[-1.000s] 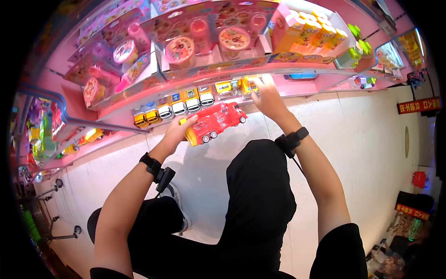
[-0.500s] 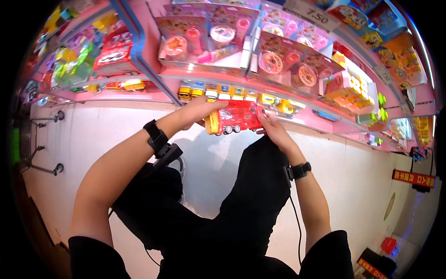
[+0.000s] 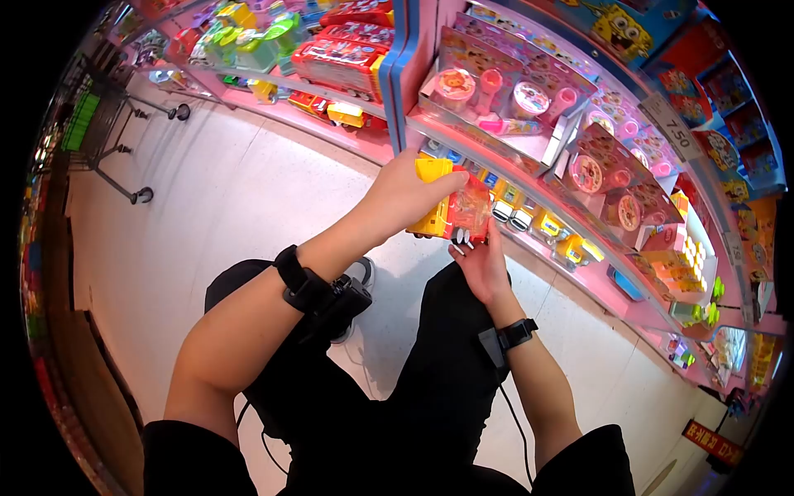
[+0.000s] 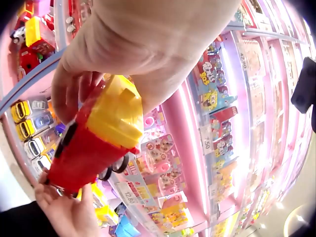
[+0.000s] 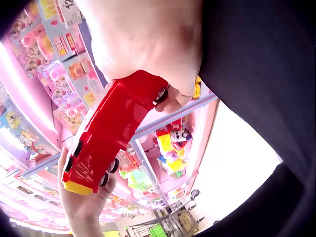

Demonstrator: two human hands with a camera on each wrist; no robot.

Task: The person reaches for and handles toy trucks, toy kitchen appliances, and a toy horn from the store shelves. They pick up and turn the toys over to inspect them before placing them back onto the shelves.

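Observation:
A red toy truck (image 3: 471, 207) with a yellow rear end is held between both hands, above the person's knees and in front of the low shelf. My left hand (image 3: 405, 194) grips the yellow end, its thumb lying over the top. At the cab end, my right hand (image 3: 482, 269) holds the truck from below, fingers curled at its side. The left wrist view shows the truck's red underside (image 4: 81, 158) and black wheels, tilted away from that wrist. In the right wrist view, the cab end lies under the right palm, partly hidden.
Small boxed toy vehicles (image 3: 513, 211) line the bottom shelf behind the truck. Pink toy sets (image 3: 529, 107) stand above. More red toy trucks (image 3: 343, 66) sit past the blue shelf divider (image 3: 405, 66). A shopping cart (image 3: 103, 124) stands at far left.
The right hand came down from the shelf's yellow toys to the truck's cab end and now holds it. The head view has swung left, and the truck has turned, its yellow end nearer the camera.

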